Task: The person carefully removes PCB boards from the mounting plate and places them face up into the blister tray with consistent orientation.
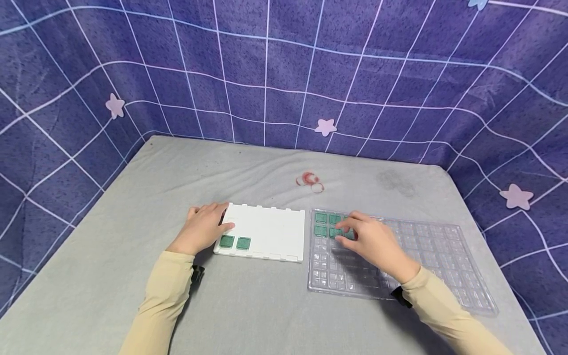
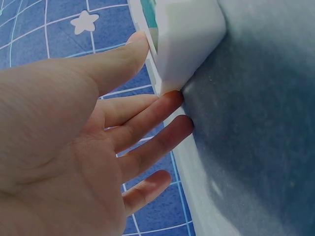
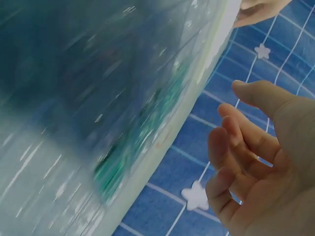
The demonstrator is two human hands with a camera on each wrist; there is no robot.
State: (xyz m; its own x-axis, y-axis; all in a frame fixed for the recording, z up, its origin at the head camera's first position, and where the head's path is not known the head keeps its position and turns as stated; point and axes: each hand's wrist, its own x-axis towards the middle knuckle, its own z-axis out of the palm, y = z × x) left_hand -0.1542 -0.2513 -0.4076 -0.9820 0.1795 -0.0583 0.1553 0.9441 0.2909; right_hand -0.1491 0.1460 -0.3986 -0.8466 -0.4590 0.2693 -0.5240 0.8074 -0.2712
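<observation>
A shallow white tray lies on the table with two small green square boards in its near left corner. My left hand holds the tray's left end, thumb over the rim and fingers along the outer side; the left wrist view shows the thumb against the white edge. Over the left part of a clear plastic compartment tray hovers my right hand, fingers loosely bent with nothing between them. Several green square boards sit in that tray's far left compartments, some partly hidden by the hand.
Grey cloth covers the table. Red ring-shaped marks show on it behind the trays. A blue gridded curtain with star shapes stands at the back and both sides.
</observation>
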